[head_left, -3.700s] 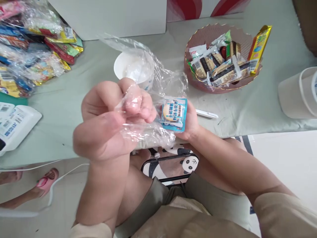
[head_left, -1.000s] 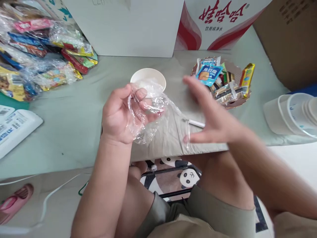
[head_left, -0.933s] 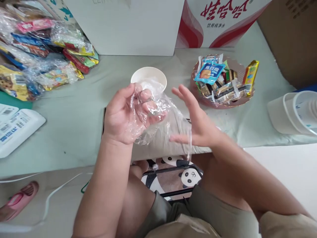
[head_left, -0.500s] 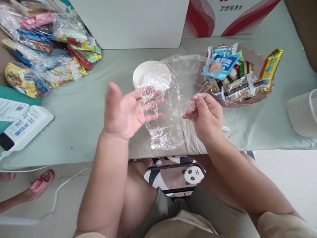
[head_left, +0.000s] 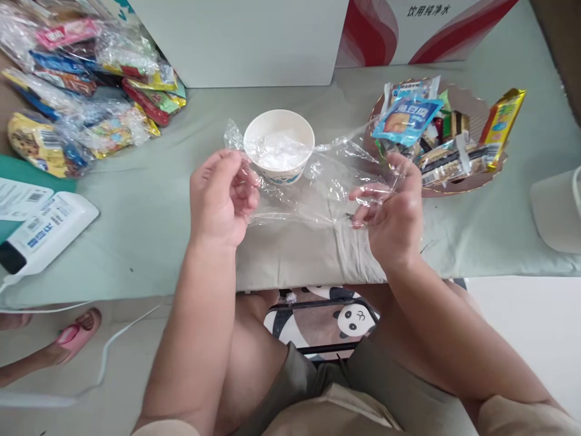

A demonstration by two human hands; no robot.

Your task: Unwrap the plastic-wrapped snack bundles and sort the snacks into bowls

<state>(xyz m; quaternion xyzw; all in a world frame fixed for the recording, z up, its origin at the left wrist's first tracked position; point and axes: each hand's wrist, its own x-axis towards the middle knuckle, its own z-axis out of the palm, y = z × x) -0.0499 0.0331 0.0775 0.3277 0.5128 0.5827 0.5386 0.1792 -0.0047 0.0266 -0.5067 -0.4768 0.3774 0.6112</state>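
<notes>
A clear plastic bag [head_left: 299, 203] is stretched sideways between my two hands, above the near part of the table. My left hand [head_left: 223, 195] is closed, pinching the bag's left end. At its right end my right hand [head_left: 394, 212] grips the film between thumb and fingers, with some fingers partly extended under it. Just behind the bag stands a white paper bowl [head_left: 279, 172] with a blue pattern and whitish, shiny contents that I cannot make out. The film covers part of the bowl's front. My right hand is close to the left edge of the snack plate.
A pinkish scalloped plate [head_left: 476, 115] of wrapped snacks stands at the right, near a white container [head_left: 558, 209]. Bagged snacks [head_left: 86, 91] pile up at the far left, above a white bottle [head_left: 49, 233]. Large boxes [head_left: 245, 42] line the back. A person's pink slipper [head_left: 79, 333] shows lower left.
My left hand has gone from spread fingers to a closed pinch on the bag. My right hand has moved right and slightly up, and the bag is now drawn out sideways.
</notes>
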